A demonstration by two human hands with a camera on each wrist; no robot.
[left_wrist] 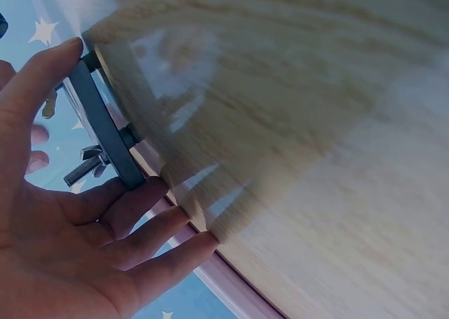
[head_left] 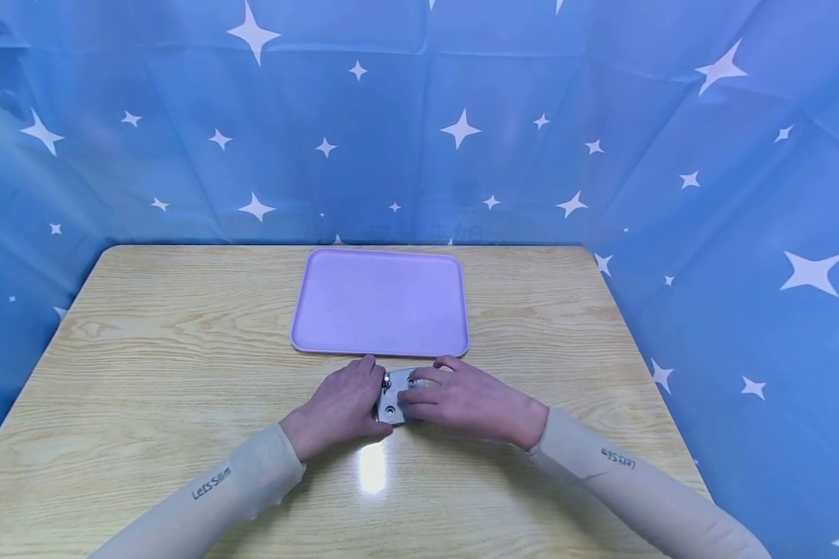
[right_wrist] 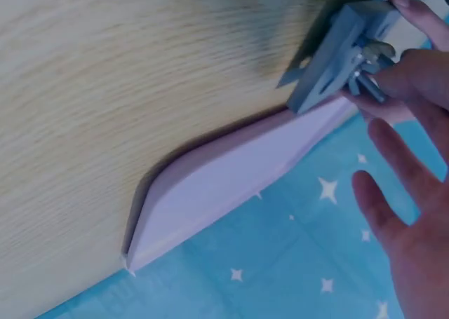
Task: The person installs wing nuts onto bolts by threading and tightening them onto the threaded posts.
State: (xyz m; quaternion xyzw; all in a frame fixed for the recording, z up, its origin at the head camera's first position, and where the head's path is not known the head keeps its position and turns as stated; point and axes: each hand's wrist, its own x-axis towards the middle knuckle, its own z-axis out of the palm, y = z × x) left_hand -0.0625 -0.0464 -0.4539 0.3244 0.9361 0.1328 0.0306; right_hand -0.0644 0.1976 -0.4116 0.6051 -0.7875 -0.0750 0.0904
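Note:
A grey metal plate (head_left: 400, 380) with round holes and threaded bolts (left_wrist: 83, 170) lies between my hands, tilted in the wrist views. My left hand (head_left: 346, 400) grips its left side, thumb at the near edge and fingers at the far edge. My right hand (head_left: 471, 400) reaches over the plate from the right. Thumb and a fingertip pinch at a brass-coloured wing nut (right_wrist: 379, 50) on one bolt; its other fingers stay spread. Another bolt stands near the left hand's fingers. Right fingers partly cover the plate in the head view.
A purple tray (head_left: 381, 303) lies just beyond the hands on the wood-grain table (head_left: 168, 334). Blue cloth with white stars (head_left: 391, 93) hangs behind the table and along its sides.

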